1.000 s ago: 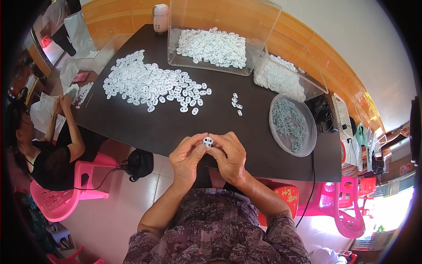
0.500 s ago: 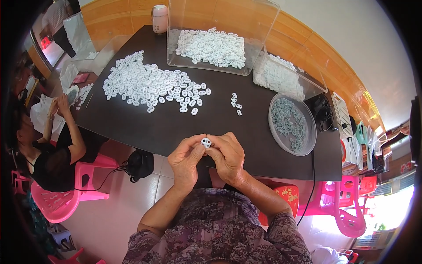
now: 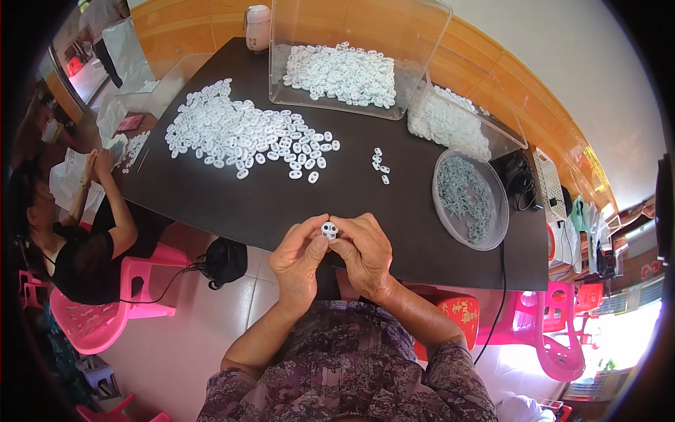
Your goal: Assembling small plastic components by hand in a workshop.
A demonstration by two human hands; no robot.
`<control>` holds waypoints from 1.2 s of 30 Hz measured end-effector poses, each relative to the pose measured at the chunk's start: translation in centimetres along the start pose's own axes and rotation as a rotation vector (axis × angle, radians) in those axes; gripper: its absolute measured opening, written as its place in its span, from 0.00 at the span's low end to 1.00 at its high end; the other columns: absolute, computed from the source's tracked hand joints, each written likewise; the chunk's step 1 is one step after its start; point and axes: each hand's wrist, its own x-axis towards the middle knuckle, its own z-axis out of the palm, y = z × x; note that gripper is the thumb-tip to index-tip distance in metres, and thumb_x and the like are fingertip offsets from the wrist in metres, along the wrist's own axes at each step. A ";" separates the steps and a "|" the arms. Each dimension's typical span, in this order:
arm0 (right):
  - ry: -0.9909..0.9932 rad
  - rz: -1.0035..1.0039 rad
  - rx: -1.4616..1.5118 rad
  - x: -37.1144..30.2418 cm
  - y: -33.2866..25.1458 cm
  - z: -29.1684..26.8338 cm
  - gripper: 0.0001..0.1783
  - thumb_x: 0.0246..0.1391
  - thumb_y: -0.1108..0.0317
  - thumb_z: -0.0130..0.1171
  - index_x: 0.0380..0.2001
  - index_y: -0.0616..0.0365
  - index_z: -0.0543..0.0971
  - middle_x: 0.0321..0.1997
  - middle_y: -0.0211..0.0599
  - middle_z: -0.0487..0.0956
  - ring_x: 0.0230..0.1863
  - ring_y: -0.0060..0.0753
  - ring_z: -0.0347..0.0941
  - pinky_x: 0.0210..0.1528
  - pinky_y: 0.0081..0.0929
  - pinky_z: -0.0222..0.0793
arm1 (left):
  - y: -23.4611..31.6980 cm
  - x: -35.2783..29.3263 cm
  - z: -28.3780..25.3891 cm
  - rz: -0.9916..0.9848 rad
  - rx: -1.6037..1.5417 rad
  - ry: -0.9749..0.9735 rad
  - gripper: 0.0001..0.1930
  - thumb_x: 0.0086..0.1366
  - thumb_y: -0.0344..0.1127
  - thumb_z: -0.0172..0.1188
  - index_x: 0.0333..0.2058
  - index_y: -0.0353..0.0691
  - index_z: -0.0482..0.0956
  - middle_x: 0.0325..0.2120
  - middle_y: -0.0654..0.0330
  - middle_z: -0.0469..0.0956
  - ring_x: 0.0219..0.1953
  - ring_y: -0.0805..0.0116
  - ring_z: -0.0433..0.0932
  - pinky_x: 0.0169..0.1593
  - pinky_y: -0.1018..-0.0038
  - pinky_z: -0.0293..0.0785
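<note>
I see the white piece (image 3: 329, 230) has turned a little; left hand (image 3: 294, 261) and right hand (image 3: 367, 254) pinch it, fingers (image 3: 307, 228) nearly closed.

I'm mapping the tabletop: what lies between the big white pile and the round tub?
In the head view, a few loose white pieces lie between the big white pile and the round tub.

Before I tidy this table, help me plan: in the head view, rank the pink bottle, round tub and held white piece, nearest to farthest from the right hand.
From the right hand:
1. Held white piece: in its grip, on the left.
2. Round tub: ahead, to the right.
3. Pink bottle: far ahead, well left.
</note>
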 end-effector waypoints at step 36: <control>0.094 -0.122 -0.106 -0.8 -0.7 2.1 0.18 0.42 0.80 0.63 0.40 0.66 0.75 0.34 0.42 0.77 0.33 0.41 0.71 0.34 0.30 0.69 | -0.4 -0.8 0.2 0.249 0.234 0.130 0.11 0.64 0.28 0.56 0.44 0.31 0.78 0.31 0.62 0.74 0.33 0.77 0.70 0.38 0.82 0.66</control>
